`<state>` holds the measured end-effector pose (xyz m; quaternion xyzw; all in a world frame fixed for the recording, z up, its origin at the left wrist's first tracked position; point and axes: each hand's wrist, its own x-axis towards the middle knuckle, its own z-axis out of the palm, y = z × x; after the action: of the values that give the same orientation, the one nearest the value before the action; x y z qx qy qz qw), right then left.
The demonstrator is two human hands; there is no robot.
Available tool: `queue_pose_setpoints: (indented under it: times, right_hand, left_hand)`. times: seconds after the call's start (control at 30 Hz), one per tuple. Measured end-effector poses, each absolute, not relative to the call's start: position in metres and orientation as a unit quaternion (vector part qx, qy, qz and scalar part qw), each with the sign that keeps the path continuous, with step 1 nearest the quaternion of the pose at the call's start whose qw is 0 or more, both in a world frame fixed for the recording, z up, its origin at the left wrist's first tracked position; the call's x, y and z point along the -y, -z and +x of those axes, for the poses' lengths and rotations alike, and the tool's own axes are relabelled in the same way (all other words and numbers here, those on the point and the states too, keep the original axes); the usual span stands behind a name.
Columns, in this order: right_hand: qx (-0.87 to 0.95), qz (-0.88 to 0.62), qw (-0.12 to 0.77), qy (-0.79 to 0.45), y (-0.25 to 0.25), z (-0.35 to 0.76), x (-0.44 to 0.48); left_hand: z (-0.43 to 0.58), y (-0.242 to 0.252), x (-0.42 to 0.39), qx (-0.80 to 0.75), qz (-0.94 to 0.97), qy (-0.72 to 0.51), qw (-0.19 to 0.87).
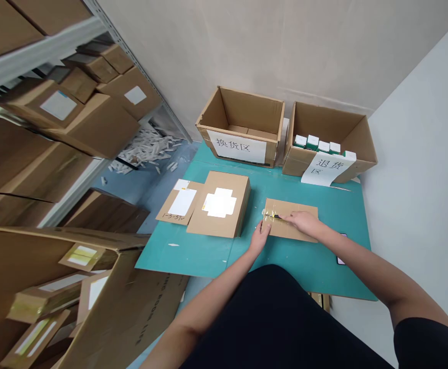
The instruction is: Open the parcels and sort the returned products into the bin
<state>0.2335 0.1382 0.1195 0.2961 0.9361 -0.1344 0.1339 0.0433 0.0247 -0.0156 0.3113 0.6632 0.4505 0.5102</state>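
Observation:
A flat cardboard box [296, 230] with clear tape near its left end lies on the green table. My right hand [304, 222] grips a black and yellow utility knife [276, 217], its tip at the taped left end of the box. At the box's near left corner, my left hand [260, 237] holds the edge. To the left stand a larger closed cardboard box [229, 181] with a white label and a thinner cardboard piece [198, 192] with a label and handwriting.
Two open cartons with paper signs, the left one [244, 102] and the right one [331, 113], stand at the table's back; white-and-green boxes [323, 146] fill part of the right. A phone [340, 260] lies under my right forearm. Shelves [70, 41] and a large carton [139, 297] flank the left.

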Motion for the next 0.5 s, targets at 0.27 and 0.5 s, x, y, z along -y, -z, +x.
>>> queue_pose_setpoints:
  times: [0.27, 0.5]
  right_hand:
    - [-0.929, 0.315, 0.132, 0.144, -0.1159, 0.2350, -0.1399]
    - [-0.931, 0.306, 0.144, 0.139, -0.1204, 0.2358, -0.1388]
  left_hand:
    - [0.0431, 0.0149, -0.0260, -0.672, 0.297, -0.437, 0.519]
    - [0.0422, 0.0160, -0.0253, -0.671, 0.299, -0.436, 0.519]
